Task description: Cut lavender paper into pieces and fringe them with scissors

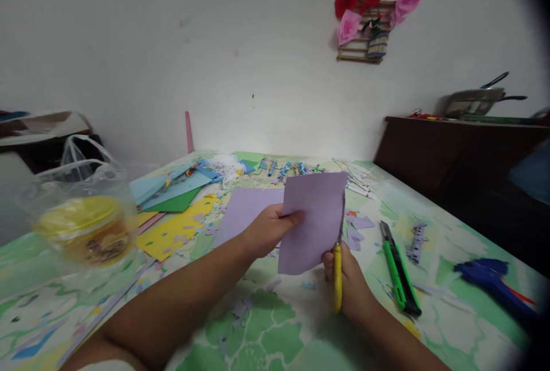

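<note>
A rectangular purple sheet [313, 216] is held up above the table, pinched at its left edge between the thumb and fingers of my left hand [270, 230]. My right hand [346, 273] is wrapped round the yellow handle of the scissors [337, 279]. The blades point upward along the sheet's right edge; whether they are apart is too narrow to tell. Behind my left hand, another purple sheet [247, 204] lies flat on the table. Purple scraps [358, 223] lie to the right of the held sheet.
A bagged tub with a yellow lid [86, 216] stands at left, near a yellow sheet [180, 227] and a green sheet [176, 202]. A green cutter [399, 273], a purple paper piece [416, 242] and a blue tool [494, 285] lie at right. White string [226, 167] sits at the back.
</note>
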A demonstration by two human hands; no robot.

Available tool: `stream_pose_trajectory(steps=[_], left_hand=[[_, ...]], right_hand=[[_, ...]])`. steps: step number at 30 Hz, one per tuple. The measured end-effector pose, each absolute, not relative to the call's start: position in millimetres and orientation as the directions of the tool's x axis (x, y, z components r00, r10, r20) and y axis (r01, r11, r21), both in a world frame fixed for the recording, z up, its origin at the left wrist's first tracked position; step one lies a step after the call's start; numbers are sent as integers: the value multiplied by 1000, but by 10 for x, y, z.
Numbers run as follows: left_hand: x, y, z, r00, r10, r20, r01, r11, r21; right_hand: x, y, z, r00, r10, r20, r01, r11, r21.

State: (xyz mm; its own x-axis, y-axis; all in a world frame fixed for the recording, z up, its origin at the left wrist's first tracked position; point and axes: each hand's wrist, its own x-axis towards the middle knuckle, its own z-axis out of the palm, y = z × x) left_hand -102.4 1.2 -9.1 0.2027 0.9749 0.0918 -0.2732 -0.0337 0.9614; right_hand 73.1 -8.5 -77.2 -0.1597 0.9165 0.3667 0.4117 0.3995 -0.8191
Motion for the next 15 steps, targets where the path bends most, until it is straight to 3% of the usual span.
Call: stream_pose_trajectory(steps=[15], left_hand=[[-1027,-32,-90,219,970,103,-231,-51,972]], right_hand=[[747,-129,-740,-192,904,382,408,428,-807]])
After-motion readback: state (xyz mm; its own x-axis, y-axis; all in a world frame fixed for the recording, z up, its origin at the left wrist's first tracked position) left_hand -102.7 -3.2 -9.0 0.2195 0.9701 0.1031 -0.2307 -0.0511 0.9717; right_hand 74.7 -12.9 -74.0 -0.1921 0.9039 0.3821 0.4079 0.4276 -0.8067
